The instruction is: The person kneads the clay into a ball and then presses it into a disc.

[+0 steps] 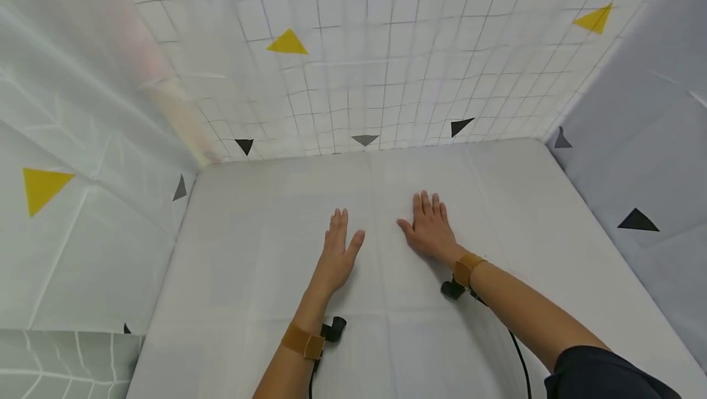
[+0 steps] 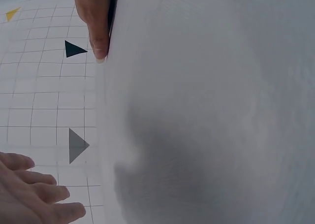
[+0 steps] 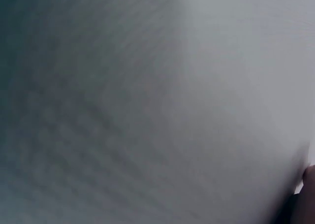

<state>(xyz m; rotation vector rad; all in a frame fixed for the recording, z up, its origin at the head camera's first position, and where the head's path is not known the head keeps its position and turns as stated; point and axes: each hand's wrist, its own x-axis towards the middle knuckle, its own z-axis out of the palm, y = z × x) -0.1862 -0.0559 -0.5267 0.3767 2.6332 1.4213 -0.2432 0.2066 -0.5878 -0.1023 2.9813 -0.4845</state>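
Above the white cloth-covered table, my left hand extends with straight fingers and the thumb apart, holding nothing. In the left wrist view its fingers show at the lower left, over the cloth. My right hand lies palm down on the table, its fingers straight and pointing away from me. The left wrist view also catches part of the right hand at the top. A blurred grey surface fills most of the right wrist view, with a bit of skin at the lower right edge.
A white grid-lined sheet hangs behind the table, marked with yellow, black and grey triangles. Pale sheets stand at the left and right. Tan straps hold small black cameras at both wrists, with black cables trailing back.
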